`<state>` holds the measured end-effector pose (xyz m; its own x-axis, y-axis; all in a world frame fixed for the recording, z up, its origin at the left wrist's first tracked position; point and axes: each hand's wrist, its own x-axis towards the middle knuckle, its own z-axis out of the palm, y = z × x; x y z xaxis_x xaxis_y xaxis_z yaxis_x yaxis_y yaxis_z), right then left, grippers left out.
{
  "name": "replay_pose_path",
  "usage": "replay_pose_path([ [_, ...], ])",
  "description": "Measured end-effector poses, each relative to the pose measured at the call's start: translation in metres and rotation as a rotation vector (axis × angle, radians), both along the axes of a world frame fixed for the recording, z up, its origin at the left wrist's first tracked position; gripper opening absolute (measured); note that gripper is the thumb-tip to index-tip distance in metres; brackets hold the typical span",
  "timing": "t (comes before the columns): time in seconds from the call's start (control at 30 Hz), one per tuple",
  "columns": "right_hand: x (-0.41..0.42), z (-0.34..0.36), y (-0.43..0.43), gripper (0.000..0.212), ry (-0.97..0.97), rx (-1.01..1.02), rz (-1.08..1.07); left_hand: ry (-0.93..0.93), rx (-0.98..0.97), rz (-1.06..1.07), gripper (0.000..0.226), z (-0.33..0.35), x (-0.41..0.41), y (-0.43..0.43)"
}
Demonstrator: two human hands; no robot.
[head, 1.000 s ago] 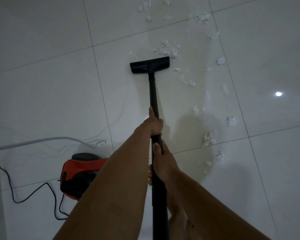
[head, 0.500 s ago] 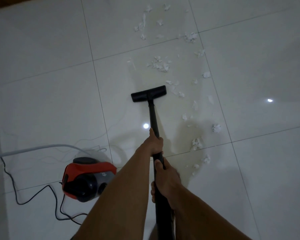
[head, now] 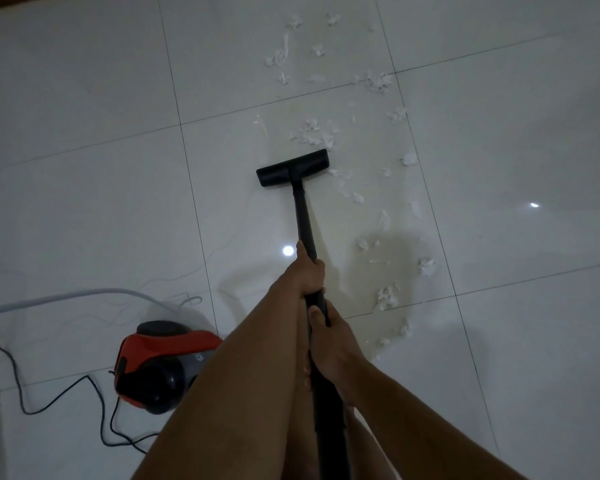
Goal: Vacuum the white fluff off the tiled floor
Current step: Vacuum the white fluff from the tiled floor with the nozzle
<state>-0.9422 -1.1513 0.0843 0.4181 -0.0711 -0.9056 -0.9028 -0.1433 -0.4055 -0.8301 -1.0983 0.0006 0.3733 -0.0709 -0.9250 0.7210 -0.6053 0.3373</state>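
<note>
Floor nozzle rests just short of a clump of white fluff; both hands are on the vacuum wand.

The left hand grips the wand higher up, fingers curled round it; the right hand holds it lower, thumb laid along the tube; fluff lies scattered on the tiled floor ahead of the nozzle and in a trail down its right side; a straight push would likely miss that trail, and a fast one may blow light tufts sideways; the red canister sits near the left arm beside its looped power cord, which a long reach could snag.
</note>
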Motion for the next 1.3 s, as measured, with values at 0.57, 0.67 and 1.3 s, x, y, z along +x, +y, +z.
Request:
replay_pose_path([
  [0.57, 0.046, -0.030, 0.018, 0.041, -0.044, 0.012, -0.136, -0.021, 0.045, -0.168, 0.077, -0.037, 0.048, 0.020],
  [0.67, 0.047, -0.042, 0.025, 0.041, -0.082, -0.016, -0.117, -0.013, 0.050, -0.170, 0.077, -0.044, 0.054, 0.023],
  [1.3, 0.116, -0.070, 0.029, 0.035, 0.007, 0.192, -0.281, -0.035, 0.073, -0.106, 0.078, -0.081, 0.124, 0.030],
])
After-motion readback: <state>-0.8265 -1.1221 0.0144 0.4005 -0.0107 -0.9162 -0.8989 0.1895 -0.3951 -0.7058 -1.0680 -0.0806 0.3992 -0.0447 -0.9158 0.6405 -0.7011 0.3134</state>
